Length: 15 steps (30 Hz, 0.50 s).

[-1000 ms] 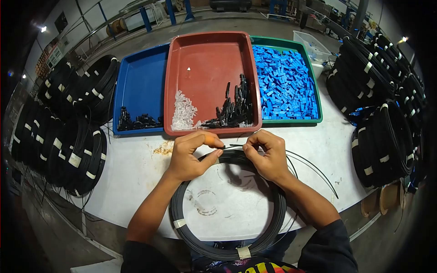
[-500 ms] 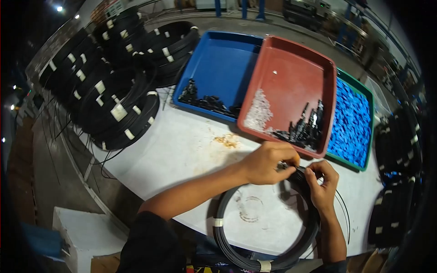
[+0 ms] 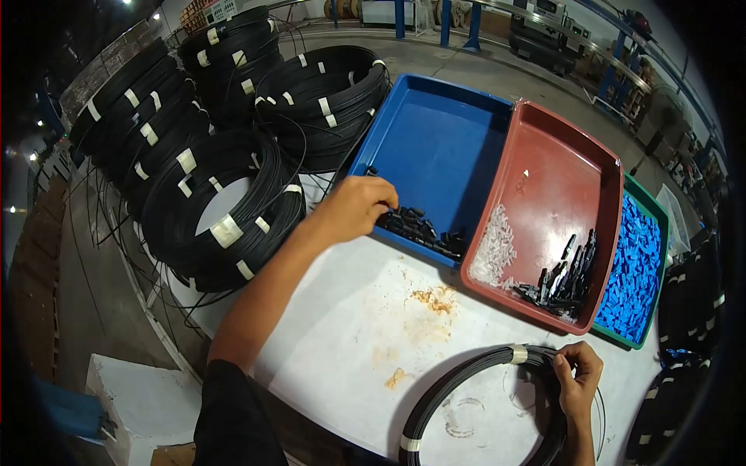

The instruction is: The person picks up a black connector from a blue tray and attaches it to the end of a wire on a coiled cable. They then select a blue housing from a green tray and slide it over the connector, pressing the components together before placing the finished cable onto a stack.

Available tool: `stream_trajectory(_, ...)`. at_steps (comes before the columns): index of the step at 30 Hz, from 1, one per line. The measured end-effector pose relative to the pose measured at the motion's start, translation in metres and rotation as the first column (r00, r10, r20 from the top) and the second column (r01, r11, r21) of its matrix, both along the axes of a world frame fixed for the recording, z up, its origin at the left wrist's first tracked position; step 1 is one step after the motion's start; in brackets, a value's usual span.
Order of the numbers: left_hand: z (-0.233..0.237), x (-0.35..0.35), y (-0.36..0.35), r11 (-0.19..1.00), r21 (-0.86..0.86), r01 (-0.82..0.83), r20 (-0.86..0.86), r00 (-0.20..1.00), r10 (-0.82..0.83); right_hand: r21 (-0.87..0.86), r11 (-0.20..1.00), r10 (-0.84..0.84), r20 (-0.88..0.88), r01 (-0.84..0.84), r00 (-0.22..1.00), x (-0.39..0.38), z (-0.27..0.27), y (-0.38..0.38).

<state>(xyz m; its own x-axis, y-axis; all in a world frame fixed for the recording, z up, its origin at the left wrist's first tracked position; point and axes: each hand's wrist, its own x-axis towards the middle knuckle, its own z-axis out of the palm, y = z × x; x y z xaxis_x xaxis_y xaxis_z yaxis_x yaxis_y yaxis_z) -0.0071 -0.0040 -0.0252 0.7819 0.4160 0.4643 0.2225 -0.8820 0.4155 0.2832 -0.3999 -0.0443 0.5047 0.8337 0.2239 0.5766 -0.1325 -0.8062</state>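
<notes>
My left hand (image 3: 359, 208) reaches over the near left corner of the blue tray (image 3: 451, 147). Its fingers are bent together at the small black plastic pieces (image 3: 423, 231); whatever lies between the fingertips is hidden. At the table's near side, my right hand (image 3: 579, 379) grips the right part of a coil of black cable (image 3: 443, 394), thumb and fingers pinched on it. Pale tape bands wrap the coil, one of them on its far side. A loose cable strand hangs right of my right wrist.
Beside the blue tray are a red tray (image 3: 536, 175) with clear and black pieces and a green tray (image 3: 665, 233) of blue pieces (image 3: 633, 268). Taped cable coils (image 3: 225, 210) stand stacked on the left. More coils (image 3: 688, 303) stand at the right edge.
My left hand has left the coil and moved up and left to the blue tray. My right hand stays at the coil. The view has shifted, so the trays appear lower and further right.
</notes>
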Motion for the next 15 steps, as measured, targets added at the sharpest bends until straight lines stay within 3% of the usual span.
stream_trajectory(3,0.013,-0.005,0.020,0.993,-0.018,-0.115,-0.067,0.991,0.113,-0.032,0.998,-0.061,-0.117,0.058,0.991,0.000,-0.001,-0.003)
stream_trajectory(4,0.019,-0.005,0.021,0.989,-0.013,-0.150,0.044,0.988,0.151,-0.040,0.997,-0.066,-0.118,0.062,0.991,0.000,-0.002,-0.002)
stream_trajectory(5,0.027,-0.007,0.021,0.965,-0.096,-0.243,0.030,0.969,0.247,-0.023,0.998,-0.058,-0.064,0.057,0.996,0.000,-0.002,-0.002)
stream_trajectory(7,0.031,-0.009,0.026,0.958,-0.059,-0.281,0.116,0.951,0.286,-0.018,0.998,-0.054,-0.009,0.054,0.998,-0.002,0.000,-0.001)
stream_trajectory(9,0.032,-0.011,0.028,0.942,-0.059,-0.330,0.023,0.943,0.331,-0.024,0.997,-0.077,-0.094,0.075,0.993,-0.006,0.003,0.003)
stream_trajectory(13,0.017,-0.012,0.031,0.944,0.135,-0.301,-0.051,0.950,0.310,-0.049,0.997,-0.069,-0.085,0.065,0.994,-0.001,0.002,-0.001)
stream_trajectory(15,0.014,-0.011,0.030,0.872,0.413,-0.264,-0.092,0.940,0.328,-0.043,0.997,-0.066,-0.083,0.062,0.994,-0.002,0.001,0.000)
